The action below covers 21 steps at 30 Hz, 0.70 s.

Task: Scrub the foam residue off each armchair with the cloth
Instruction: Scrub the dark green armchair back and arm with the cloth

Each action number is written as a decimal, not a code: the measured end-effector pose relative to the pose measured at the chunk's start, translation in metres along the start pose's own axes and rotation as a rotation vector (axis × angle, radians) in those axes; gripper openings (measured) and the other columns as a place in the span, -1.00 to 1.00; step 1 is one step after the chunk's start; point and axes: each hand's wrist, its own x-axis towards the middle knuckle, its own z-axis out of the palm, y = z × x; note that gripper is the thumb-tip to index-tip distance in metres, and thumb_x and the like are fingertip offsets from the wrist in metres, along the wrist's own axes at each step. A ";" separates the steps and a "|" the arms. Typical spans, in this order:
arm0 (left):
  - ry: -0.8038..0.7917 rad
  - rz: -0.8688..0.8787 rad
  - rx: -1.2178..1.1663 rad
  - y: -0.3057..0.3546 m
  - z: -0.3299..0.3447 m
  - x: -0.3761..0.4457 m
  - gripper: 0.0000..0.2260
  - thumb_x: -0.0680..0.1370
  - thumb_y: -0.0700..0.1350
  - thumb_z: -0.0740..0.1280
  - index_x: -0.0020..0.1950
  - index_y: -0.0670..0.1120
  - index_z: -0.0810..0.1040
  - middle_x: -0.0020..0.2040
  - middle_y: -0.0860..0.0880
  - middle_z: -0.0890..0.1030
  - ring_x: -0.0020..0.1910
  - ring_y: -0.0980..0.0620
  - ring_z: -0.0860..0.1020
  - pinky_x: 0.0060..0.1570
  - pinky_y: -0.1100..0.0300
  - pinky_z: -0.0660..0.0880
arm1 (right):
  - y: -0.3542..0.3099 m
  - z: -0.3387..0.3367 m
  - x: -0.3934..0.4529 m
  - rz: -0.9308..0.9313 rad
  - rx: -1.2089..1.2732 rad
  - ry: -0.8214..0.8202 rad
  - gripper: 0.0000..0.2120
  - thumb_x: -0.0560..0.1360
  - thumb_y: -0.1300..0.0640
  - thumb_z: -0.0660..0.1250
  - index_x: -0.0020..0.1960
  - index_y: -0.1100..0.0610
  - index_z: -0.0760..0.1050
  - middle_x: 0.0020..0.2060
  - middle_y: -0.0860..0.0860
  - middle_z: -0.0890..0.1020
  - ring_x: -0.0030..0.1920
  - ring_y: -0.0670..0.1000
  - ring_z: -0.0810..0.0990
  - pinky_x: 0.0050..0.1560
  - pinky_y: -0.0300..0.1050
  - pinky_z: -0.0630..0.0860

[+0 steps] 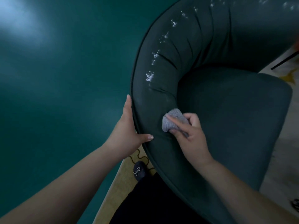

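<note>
A dark green armchair (226, 110) with a curved, channel-stitched back fills the right side of the head view. White foam residue (149, 76) runs in patches along the top of its backrest, up toward the far right. My right hand (191, 136) grips a bunched grey cloth (174, 118) and presses it against the inner side of the backrest near the seat. My left hand (129, 131) holds the chair's outer piped edge, fingers along the outside and thumb lying on the top.
A teal wall (64, 78) stands close on the left. Below lies a beige patterned rug (123, 180) with my dark slipper (140, 172) on it. A thin black rod (284, 60) crosses the floor at far right.
</note>
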 end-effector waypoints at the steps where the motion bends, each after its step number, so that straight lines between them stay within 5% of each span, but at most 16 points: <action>1: -0.002 -0.013 0.006 0.000 0.000 0.002 0.17 0.31 -0.19 0.59 0.54 0.14 -0.27 0.31 0.36 0.21 0.32 0.12 0.41 0.27 0.10 0.45 | 0.000 0.000 0.006 0.016 -0.009 0.007 -0.60 0.49 0.20 0.35 0.26 -0.14 0.50 0.02 -0.07 0.35 0.08 -0.06 0.42 0.17 -0.39 0.35; 7: -0.010 -0.045 0.015 0.001 -0.002 0.006 0.17 0.28 -0.22 0.60 0.55 0.04 -0.23 0.31 0.20 0.28 0.32 0.07 0.41 0.28 0.01 0.44 | -0.014 0.017 0.077 0.102 0.032 0.087 -0.59 0.49 0.26 0.37 0.26 -0.08 0.46 0.01 0.02 0.34 0.06 -0.09 0.43 0.20 -0.45 0.31; 12: -0.020 -0.059 0.004 0.003 -0.002 0.004 0.17 0.29 -0.22 0.59 0.54 0.06 -0.25 0.34 0.19 0.25 0.30 -0.03 0.45 0.28 -0.03 0.44 | 0.000 -0.013 -0.005 0.112 0.002 -0.016 -0.55 0.50 0.30 0.35 0.27 -0.12 0.47 -0.03 -0.06 0.37 0.00 -0.28 0.42 0.08 -0.51 0.32; 16: -0.024 -0.071 0.005 0.004 -0.002 0.004 0.17 0.31 -0.22 0.58 0.54 0.09 -0.28 0.32 0.21 0.23 0.27 -0.06 0.49 0.26 -0.05 0.45 | 0.001 -0.007 0.002 0.235 -0.015 0.060 -0.60 0.50 0.22 0.37 0.23 -0.17 0.49 -0.05 -0.06 0.38 -0.05 -0.35 0.42 0.02 -0.57 0.28; 21: -0.006 -0.081 0.039 0.005 -0.001 0.005 0.17 0.29 -0.20 0.59 0.53 0.12 -0.26 0.44 0.11 0.30 0.24 -0.07 0.51 0.23 -0.06 0.47 | -0.011 0.021 0.092 0.301 0.023 0.253 -0.63 0.52 0.13 0.36 0.32 -0.01 0.48 0.05 0.04 0.40 -0.10 -0.30 0.42 -0.01 -0.64 0.22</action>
